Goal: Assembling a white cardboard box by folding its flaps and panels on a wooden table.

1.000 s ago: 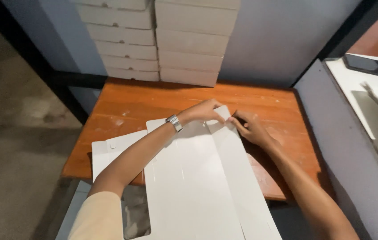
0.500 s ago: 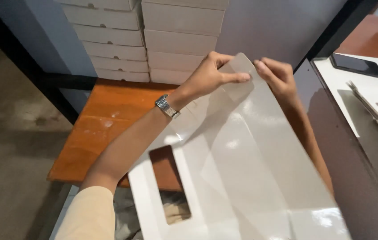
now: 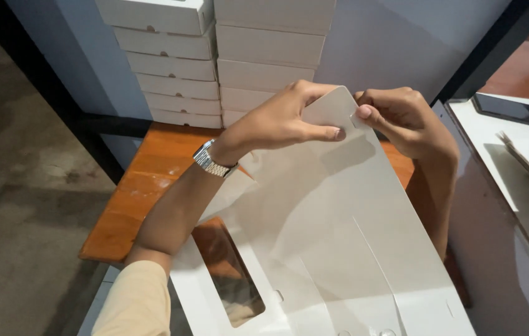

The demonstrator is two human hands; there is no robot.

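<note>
Cardboard box blank point(image 3: 339, 249), the flat white one with the window cutout, is up off the wooden desk point(image 3: 146, 186) now. A second ago it was lying flat there; now it's tilted up toward the person with the far end raised in front of the stacks of finished white boxes point(image 3: 214, 56). Left hand point(image 3: 277, 121) pinches the top tab point(image 3: 333, 109) between thumb and fingers, right hand point(image 3: 401, 118) grips it just beside. Looks like folding has started at that tab.

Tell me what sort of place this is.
Probably a small packing workroom: two stacks of closed white cardboard boxes stand against the wall on an orange-brown wooden table, and both hands fold a flat white windowed box blank.
</note>
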